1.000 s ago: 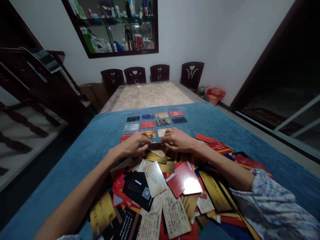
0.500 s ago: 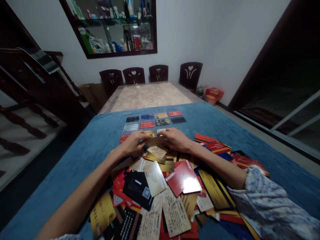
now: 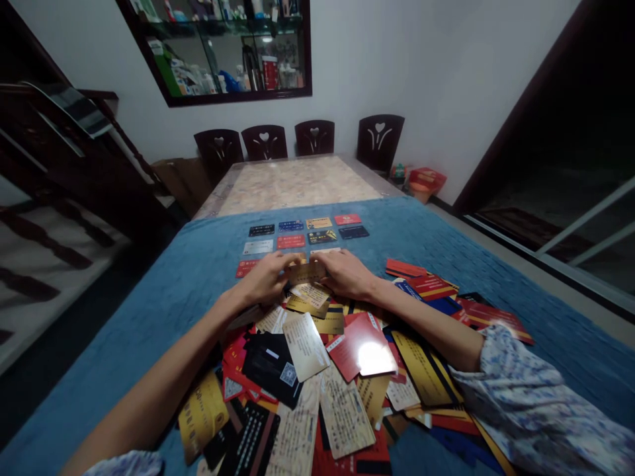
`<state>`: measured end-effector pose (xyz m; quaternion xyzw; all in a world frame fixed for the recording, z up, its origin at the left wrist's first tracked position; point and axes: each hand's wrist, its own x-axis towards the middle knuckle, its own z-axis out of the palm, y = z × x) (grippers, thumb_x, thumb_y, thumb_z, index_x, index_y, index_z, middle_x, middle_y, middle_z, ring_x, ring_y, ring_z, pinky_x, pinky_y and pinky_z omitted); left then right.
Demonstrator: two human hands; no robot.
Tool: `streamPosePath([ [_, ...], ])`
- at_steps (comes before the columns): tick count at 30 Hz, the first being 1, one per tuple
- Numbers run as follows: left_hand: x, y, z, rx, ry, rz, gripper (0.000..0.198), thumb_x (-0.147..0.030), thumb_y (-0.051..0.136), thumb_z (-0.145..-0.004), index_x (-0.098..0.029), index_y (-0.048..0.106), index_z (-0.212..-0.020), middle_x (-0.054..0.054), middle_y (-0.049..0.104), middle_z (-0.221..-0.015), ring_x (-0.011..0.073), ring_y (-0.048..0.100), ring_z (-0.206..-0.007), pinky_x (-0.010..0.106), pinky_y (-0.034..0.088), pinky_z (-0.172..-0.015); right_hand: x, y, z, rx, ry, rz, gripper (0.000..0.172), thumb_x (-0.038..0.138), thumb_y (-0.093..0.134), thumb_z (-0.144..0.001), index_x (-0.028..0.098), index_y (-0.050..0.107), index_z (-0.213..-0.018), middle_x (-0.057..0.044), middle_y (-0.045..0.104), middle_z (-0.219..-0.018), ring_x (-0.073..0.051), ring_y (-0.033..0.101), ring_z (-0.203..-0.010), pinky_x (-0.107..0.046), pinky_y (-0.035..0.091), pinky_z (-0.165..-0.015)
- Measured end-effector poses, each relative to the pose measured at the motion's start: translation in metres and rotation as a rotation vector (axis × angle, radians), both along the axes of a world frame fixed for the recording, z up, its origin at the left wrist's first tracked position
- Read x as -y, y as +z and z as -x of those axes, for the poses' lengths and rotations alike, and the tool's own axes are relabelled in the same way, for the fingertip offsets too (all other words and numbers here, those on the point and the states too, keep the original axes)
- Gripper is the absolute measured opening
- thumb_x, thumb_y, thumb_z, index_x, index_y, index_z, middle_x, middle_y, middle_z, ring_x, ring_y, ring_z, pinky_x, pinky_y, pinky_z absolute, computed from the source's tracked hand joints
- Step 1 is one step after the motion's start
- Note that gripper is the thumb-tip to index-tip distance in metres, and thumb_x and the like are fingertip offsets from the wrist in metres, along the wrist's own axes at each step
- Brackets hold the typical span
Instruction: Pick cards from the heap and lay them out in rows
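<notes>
Between my left hand (image 3: 270,276) and my right hand (image 3: 344,272) is a gold plastic card (image 3: 306,272), its ends pinched in the fingers of both hands. It is held tilted up over the far edge of a loose heap of cards. In that heap lie a cream card (image 3: 305,346), a black card with a square code (image 3: 272,367), a red card (image 3: 358,347) and several gold ones. Just beyond my hands, cards lie in rows, among them a red card (image 3: 290,242) and a silver card (image 3: 258,246). My hands partly cover the nearest row.
A blue cloth (image 3: 198,264) covers the near part of the table; the far part (image 3: 292,182) shows a beige marbled top. More red cards (image 3: 429,287) spread to the right of the heap. Dark chairs (image 3: 315,137) stand along the far end, below a glass-shelved cabinet (image 3: 228,59).
Both hands keep hold of the gold card, which has shifted only slightly and shows a little more upright. The whole view has tipped slightly, and the heap and rows lie as before.
</notes>
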<state>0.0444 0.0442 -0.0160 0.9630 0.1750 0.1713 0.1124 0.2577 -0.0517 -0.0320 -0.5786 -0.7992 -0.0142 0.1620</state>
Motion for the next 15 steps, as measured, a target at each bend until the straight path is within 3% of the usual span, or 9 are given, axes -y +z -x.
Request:
streamPosePath([
  [8, 0.004, -0.003, -0.004, -0.068, 0.082, -0.053, 0.021, -0.009, 0.047, -0.083, -0.017, 0.058, -0.1, 0.008, 0.065, -0.092, 0.0223, 0.057, -0.086, 0.035, 0.044, -0.08, 0.003, 0.0, 0.003, 0.032, -0.043, 0.045, 0.054, 0.016, 0.063, -0.081, 0.02, 0.047, -0.133, -0.014, 0.065, -0.124, -0.028, 0.06, -0.111, -0.039, 0.039, -0.089],
  [15, 0.012, -0.003, -0.006, -0.106, 0.112, -0.048, 0.018, -0.009, 0.046, -0.083, -0.017, 0.055, -0.096, 0.008, 0.064, -0.09, 0.0231, 0.056, -0.085, 0.036, 0.041, -0.079, 0.002, -0.005, 0.002, 0.005, -0.037, 0.05, 0.05, 0.019, 0.059, -0.083, 0.018, 0.047, -0.132, -0.015, 0.064, -0.125, -0.028, 0.058, -0.113, -0.04, 0.038, -0.089],
])
